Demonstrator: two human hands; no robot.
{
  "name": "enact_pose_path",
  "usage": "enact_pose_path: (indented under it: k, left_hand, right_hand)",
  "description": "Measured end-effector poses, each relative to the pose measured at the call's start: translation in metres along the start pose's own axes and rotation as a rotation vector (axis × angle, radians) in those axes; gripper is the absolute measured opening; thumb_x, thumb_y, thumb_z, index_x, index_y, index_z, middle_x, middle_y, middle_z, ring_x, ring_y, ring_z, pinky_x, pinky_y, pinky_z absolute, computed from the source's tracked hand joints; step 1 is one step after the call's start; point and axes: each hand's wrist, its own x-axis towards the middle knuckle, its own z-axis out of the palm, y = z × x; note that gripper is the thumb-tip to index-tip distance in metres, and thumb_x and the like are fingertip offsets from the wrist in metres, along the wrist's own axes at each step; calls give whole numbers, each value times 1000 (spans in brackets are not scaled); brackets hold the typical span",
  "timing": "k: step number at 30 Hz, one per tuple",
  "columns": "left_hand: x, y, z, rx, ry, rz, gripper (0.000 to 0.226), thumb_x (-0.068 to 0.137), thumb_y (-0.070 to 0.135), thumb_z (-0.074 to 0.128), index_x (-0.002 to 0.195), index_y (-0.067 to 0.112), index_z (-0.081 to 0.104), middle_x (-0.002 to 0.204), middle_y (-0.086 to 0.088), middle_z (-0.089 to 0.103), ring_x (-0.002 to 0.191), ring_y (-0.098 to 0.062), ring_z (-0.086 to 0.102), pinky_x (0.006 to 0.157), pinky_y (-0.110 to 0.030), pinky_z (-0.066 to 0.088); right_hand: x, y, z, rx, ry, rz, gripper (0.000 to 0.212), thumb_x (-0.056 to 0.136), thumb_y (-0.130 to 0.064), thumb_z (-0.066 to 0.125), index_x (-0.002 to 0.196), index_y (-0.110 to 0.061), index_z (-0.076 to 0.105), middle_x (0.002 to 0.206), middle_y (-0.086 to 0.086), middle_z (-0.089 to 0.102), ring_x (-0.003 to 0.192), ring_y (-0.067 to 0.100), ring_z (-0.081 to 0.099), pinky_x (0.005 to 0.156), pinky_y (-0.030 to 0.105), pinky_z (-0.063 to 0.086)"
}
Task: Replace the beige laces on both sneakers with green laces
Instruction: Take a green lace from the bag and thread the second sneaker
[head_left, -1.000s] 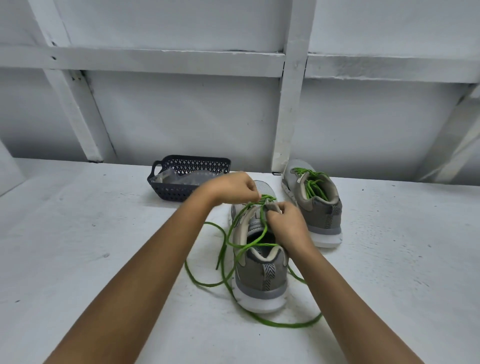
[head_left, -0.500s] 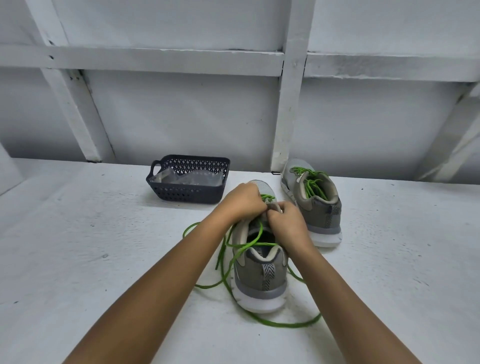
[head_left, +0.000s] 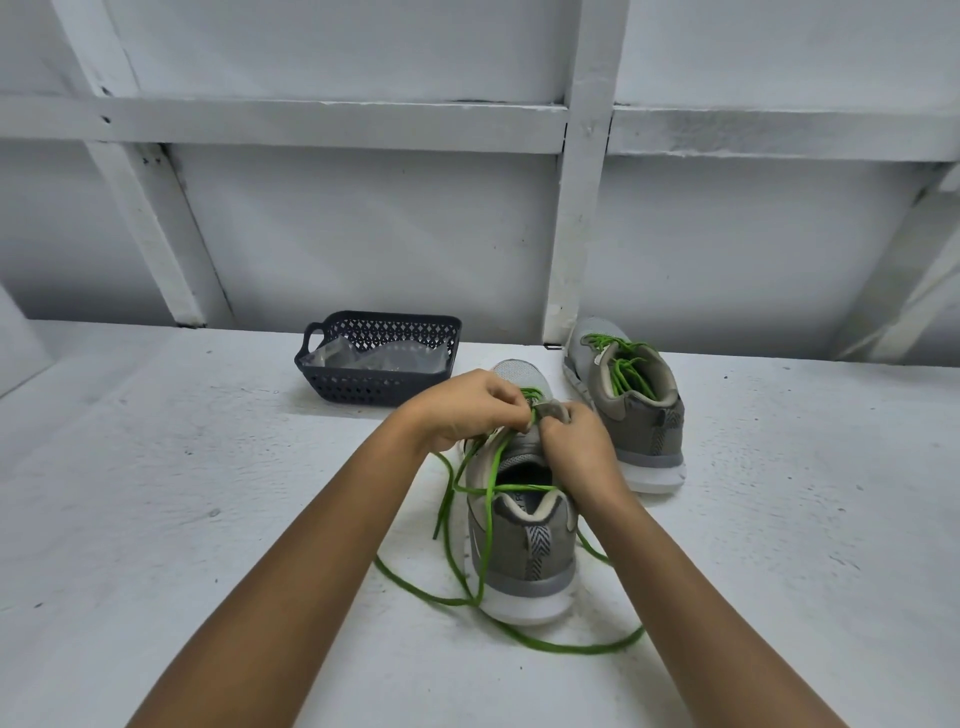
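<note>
A dark perforated basket (head_left: 363, 387) with a loop handle stands at the back of the white surface (head_left: 208, 519); crumpled clear plastic bags (head_left: 384, 357) lie in it. Just right of it, heel toward the camera, is the near sneaker (head_left: 524, 551). The left hand (head_left: 462, 410) has its grip pinched on the green lace (head_left: 488, 483) at the eyelets, and the right hand (head_left: 576, 447) has its grip clamped on the shoe's upper beside the tongue. The loose lace trails over the collar and loops across the surface around the heel. The far sneaker (head_left: 631, 410) stands behind to the right, laced green, with its ends tucked inside. Lettering inside the near collar and a white side mark are too small to read.
</note>
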Motion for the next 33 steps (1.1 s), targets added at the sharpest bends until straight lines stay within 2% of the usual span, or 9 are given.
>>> enact_pose_path:
  k: [5, 9, 12, 18, 23, 26, 29, 31, 33]
  left_hand:
    - [-2, -4, 1, -25, -23, 36, 19, 87, 5, 63, 70, 14, 67, 55, 13, 58, 55, 4, 50, 56, -8, 38]
    - [-6, -12, -3, -102, 111, 23, 20, 93, 12, 54, 79, 17, 67, 80, 5, 63, 77, -7, 56, 76, -23, 43]
    - [-9, -22, -10, -23, 175, -94, 14, 94, 12, 49, 89, 21, 58, 86, 0, 56, 77, -14, 53, 69, -27, 46]
    - [-16, -34, -12, 125, 99, -213, 9, 94, 18, 51, 87, 17, 56, 79, 1, 56, 65, -8, 54, 59, -21, 50]
    - [-17, -33, -13, 109, 114, -191, 20, 92, 13, 50, 73, 14, 56, 62, 4, 55, 61, -8, 52, 56, -20, 46]
    - [-17, -23, -17, -299, 129, -148, 21, 93, 6, 48, 74, 12, 56, 60, 3, 57, 52, -8, 54, 50, -20, 45]
    - [-20, -3, -26, -779, 60, -67, 11, 92, 3, 50, 87, 10, 57, 62, -1, 63, 53, -11, 61, 53, -24, 54]
    - [-23, 11, -32, -944, 12, -14, 11, 88, 1, 50, 92, 8, 57, 72, -9, 70, 62, -17, 69, 58, -29, 58]
    - [-24, 25, -38, -1062, -38, 29, 12, 82, -1, 49, 89, 5, 56, 84, -20, 71, 71, -23, 72, 61, -32, 59]
  right_hand:
    - [-2, 0, -1, 40, -1, 7, 20, 88, -14, 47, 105, -7, 56, 104, 15, 59, 93, 27, 53, 75, 32, 39]
    - [-5, 1, -5, 99, -23, -77, 41, 88, -10, 46, 127, -23, 44, 114, 13, 56, 100, 29, 56, 82, 35, 45]
    - [-6, -2, -10, 47, -80, -229, 50, 88, -2, 43, 127, -33, 50, 109, 13, 48, 85, 24, 50, 82, 31, 43]
    - [-4, -11, -15, -121, -135, -365, 33, 86, 4, 48, 101, -17, 69, 73, -2, 41, 87, 10, 42, 74, 23, 36]
    - [-2, -11, -18, -183, -148, -344, 24, 90, -6, 50, 100, -21, 67, 99, 6, 53, 87, 19, 54, 68, 26, 39]
    - [-2, -14, -22, -152, -125, -339, 18, 94, -20, 52, 104, -16, 67, 105, 9, 62, 94, 28, 61, 79, 33, 48]
    - [-3, -23, -29, -86, -44, -388, 26, 95, -30, 51, 99, -14, 70, 98, 4, 69, 94, 17, 62, 79, 30, 47]
    - [-3, -34, -39, -72, -64, -420, 29, 95, -38, 50, 85, -23, 73, 78, -10, 69, 78, 3, 61, 69, 26, 42]
    - [-5, -46, -50, -26, -273, -390, 37, 91, -50, 49, 76, -29, 74, 58, -15, 61, 56, -5, 53, 60, 20, 38]
